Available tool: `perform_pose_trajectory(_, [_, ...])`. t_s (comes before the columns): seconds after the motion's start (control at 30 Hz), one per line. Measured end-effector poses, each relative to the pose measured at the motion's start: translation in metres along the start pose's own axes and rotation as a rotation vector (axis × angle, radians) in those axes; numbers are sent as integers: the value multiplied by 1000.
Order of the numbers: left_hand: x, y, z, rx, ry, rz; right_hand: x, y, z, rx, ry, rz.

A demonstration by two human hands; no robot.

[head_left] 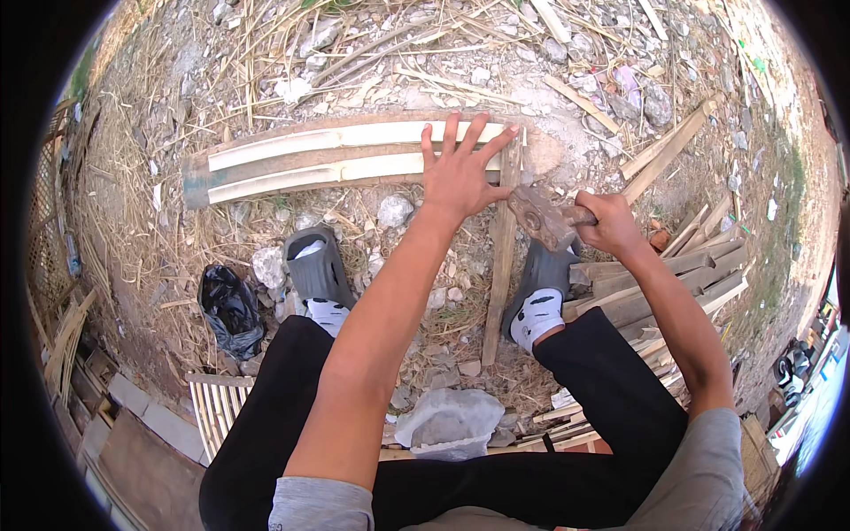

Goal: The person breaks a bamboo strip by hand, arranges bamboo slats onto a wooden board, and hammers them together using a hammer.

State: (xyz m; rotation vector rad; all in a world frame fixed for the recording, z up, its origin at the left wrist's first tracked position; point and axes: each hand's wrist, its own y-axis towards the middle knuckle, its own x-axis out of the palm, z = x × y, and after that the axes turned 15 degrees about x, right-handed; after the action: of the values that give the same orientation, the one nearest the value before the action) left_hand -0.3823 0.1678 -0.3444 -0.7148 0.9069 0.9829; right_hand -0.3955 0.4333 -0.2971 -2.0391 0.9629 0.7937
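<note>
Two pale split bamboo strips (372, 134) lie side by side along a worn wooden plank (198, 181) on the ground. Flat over their right ends rests my left hand (459, 173), fingers spread, its thumb reaching toward a hammer. A narrow wooden slat (500, 283) runs from those strip ends back toward me, between my feet. My right hand (609, 223) is wrapped round the handle of the hammer (540, 218). Its heavy, rusty head hangs beside the slat, just right of my left thumb. Whether the head touches the slat I cannot tell.
A black plastic bag (230, 310) sits left of my grey left clog (314, 261). Split wood pieces (708, 261) are piled at the right. Between my legs is a pale, rough block (450, 420). Stones and dry straw litter the ground.
</note>
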Motion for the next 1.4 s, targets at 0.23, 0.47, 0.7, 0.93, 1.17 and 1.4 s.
perform_pose_trajectory(0.23, [6,0,-3,7,15,-27,7,-7,0,224,-68,-47])
perform_pose_trajectory(0.47, [7,3,2,-5,-21,-9,20,8,14,409,-230,-15])
perform_pose_trajectory(0.7, [2,2,0,-10,-3,-29,-13,1,-10,171,146,-51])
perform_pose_trajectory(0.93, [12,0,0,-3,-44,-11,18,7,4,379,-150,-44])
perform_pose_trajectory(1.17, [10,2,0,26,-12,96,12,-3,13,249,1,-36])
perform_pose_trajectory(1.4, [8,-1,-4,21,1,86,13,-5,-8,351,22,-20])
